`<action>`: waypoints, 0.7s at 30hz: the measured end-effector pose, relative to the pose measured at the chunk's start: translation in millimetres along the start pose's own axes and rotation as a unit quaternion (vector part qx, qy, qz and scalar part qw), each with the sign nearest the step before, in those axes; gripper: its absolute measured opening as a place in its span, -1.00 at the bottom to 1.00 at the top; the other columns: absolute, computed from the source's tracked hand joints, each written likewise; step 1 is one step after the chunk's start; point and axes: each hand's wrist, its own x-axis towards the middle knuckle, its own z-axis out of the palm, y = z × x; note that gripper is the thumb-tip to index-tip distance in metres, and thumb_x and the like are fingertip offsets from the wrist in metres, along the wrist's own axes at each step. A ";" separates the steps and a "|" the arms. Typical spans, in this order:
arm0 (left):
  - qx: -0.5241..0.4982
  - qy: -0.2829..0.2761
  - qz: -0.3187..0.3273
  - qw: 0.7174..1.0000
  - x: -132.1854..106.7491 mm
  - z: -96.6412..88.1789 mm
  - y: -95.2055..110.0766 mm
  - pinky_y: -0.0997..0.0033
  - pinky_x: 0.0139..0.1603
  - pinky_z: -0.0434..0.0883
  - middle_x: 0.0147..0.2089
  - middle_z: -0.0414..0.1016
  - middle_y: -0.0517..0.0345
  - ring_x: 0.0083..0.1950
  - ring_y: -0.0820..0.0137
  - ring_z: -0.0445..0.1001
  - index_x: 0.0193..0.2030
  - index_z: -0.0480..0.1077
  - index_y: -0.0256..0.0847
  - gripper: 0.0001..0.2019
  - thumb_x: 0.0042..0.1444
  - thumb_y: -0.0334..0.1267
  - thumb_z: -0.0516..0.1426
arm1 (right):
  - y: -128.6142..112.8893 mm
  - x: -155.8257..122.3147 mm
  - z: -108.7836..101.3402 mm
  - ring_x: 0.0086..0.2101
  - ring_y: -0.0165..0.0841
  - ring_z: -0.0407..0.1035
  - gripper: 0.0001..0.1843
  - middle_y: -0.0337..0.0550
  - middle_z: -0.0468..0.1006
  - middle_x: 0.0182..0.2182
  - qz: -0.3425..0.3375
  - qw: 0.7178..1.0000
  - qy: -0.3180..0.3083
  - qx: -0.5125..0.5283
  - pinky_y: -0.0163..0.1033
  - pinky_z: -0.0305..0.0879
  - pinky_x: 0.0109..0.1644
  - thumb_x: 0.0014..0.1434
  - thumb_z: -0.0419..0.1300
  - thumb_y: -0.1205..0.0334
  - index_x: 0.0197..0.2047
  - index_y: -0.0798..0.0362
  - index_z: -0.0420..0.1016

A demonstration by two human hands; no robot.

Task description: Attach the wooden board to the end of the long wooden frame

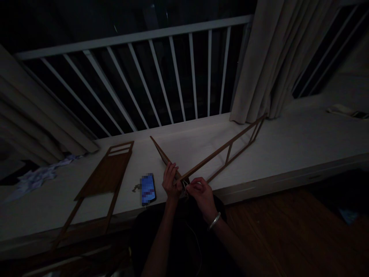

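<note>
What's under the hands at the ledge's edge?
The left hand and right hand sit over the joined end of a wooden frame, hiding it. Below them is dark clothing; what lies beneath the frame's end cannot be seen.

Bare forearms (163,234), silver bangle (214,221) on the right wrist (210,211), dark clothing (175,234)

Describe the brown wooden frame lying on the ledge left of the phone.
A narrow frame of thin brown wooden strips lies flat and slanted on the ledge. Its far end has small crossbars, then a solid brown panel; two bare rails run on, past the ledge's front edge. It looks intact. It sits apart from the phone.
</note>
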 end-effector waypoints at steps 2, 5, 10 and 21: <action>0.002 -0.001 0.002 1.000 -0.2 -0.1 -1.0 0.06 0.08 0.21 0.01 0.35 -0.14 0.17 0.16 0.17 -0.04 0.31 -0.31 -0.40 0.11 0.13 -0.25 | -1.2 -1.6 3.3 -0.48 -0.41 0.37 -0.67 -0.27 0.45 -0.53 -0.001 1.000 0.006 0.004 -0.31 0.29 -0.39 -0.12 0.26 0.05 -0.35 0.04 0.27; 0.004 -0.002 0.014 1.000 0.6 -1.3 -3.3 0.06 0.07 0.22 -0.01 0.37 -0.14 0.17 0.15 0.17 -0.04 0.31 -0.31 -0.40 0.11 0.14 -0.25 | -3.9 -4.2 9.6 -0.49 -0.43 0.36 -0.70 -0.27 0.44 -0.51 -0.010 1.000 0.020 0.006 -0.32 0.30 -0.38 -0.10 0.24 0.05 -0.38 0.04 0.28; 0.005 0.001 0.054 0.999 4.6 -2.7 -9.5 0.06 0.03 0.26 -0.04 0.39 -0.14 0.15 0.14 0.20 -0.04 0.31 -0.31 -0.44 0.10 0.11 -0.19 | -7.9 -5.5 19.0 -0.50 -0.42 0.38 -0.73 -0.25 0.45 -0.52 -0.005 0.999 0.041 0.002 -0.31 0.33 -0.38 -0.08 0.23 0.04 -0.39 0.05 0.35; 0.008 0.023 0.013 1.000 5.8 5.4 -14.7 0.06 0.00 0.28 -0.08 0.42 -0.12 0.13 0.11 0.23 -0.07 0.35 -0.29 -0.41 0.10 0.13 -0.23 | -4.8 3.8 23.1 -0.42 -0.29 0.44 -0.74 -0.12 0.53 -0.52 0.025 0.996 0.042 -0.071 -0.21 0.41 -0.32 -0.11 0.26 0.05 -0.41 0.07 0.48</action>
